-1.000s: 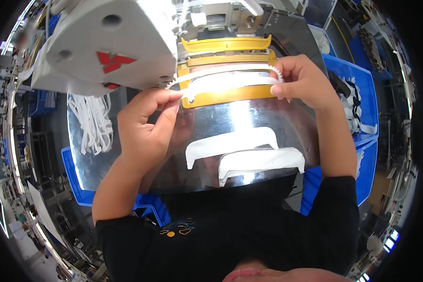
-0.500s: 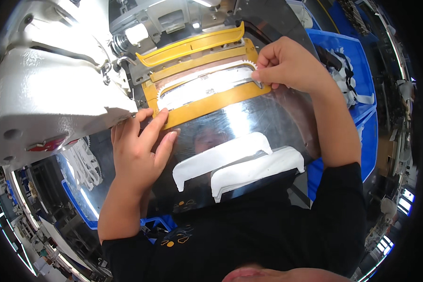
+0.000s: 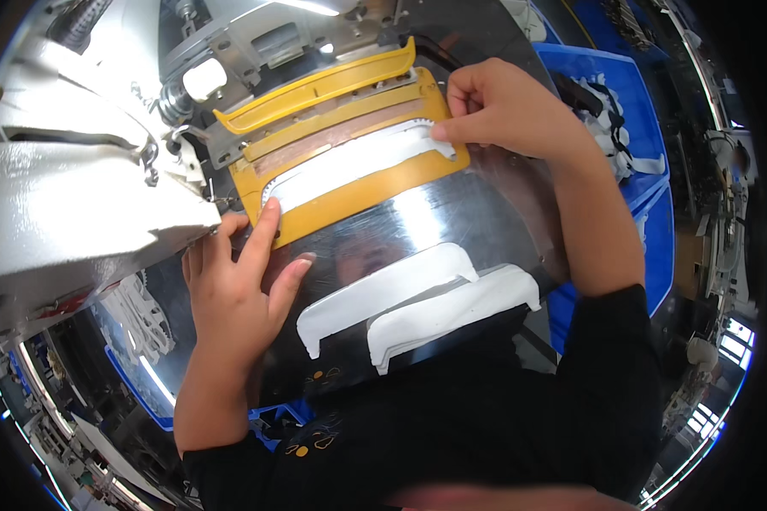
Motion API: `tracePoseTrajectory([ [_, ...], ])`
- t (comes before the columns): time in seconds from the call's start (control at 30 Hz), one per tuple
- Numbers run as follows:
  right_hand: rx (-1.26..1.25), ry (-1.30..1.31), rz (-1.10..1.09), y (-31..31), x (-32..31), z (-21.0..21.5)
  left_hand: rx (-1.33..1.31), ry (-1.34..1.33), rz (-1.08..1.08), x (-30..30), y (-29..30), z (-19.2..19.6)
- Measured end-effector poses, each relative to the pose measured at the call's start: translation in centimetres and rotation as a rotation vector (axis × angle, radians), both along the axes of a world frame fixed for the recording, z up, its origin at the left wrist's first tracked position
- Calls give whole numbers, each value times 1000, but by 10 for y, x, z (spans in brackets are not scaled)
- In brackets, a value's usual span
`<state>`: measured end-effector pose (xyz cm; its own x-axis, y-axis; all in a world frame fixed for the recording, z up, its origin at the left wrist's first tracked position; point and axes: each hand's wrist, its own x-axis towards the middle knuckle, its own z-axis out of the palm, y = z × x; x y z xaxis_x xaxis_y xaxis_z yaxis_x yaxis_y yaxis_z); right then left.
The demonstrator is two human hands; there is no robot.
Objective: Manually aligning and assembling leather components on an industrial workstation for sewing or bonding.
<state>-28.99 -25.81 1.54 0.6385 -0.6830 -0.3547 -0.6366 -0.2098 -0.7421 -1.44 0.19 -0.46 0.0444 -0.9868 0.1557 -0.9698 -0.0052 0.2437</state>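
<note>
A yellow sewing template [image 3: 362, 198] lies on the shiny metal machine table, with a curved white fabric piece [image 3: 349, 168] in its long opening. A narrow toothed white edge [image 3: 268, 189] shows along the piece's far side and left end. My left hand [image 3: 239, 281] is open, its index fingertip on the piece's left end and its thumb spread over the table. My right hand [image 3: 507, 115] is closed, fingers curled and thumb tip at the piece's right end. The yellow hinged flap [image 3: 320, 89] stands raised behind the template.
A large white sewing machine head [image 3: 85, 204] stands close by my left hand. Two stacks of white curved pieces [image 3: 388, 289] [image 3: 456, 315] lie on the near table. Blue bins [image 3: 648, 111] are at the right; toothed white strips [image 3: 136, 311] lie at the left.
The white piece now covers the opening, where shiny metal showed before. My left index finger has moved onto its left end. The view has shifted slightly, carrying the scene leftward.
</note>
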Motion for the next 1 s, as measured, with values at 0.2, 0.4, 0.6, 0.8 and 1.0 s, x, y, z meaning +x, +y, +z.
tracePoseTrajectory([
  [0.2,-254,191,32,6,12,2,13,-7,-5,-1,3,5],
  [0.4,-260,269,51,9,15,11,11,-38,-19,2,6,5],
  [0.6,-289,265,87,6,10,5,-54,-36,-42,-2,7,9],
  [0.8,-231,53,7,14,9,1,130,202,-193,-14,18,26],
  [1.0,-249,-86,103,33,16,2,233,359,-181,-18,19,21],
])
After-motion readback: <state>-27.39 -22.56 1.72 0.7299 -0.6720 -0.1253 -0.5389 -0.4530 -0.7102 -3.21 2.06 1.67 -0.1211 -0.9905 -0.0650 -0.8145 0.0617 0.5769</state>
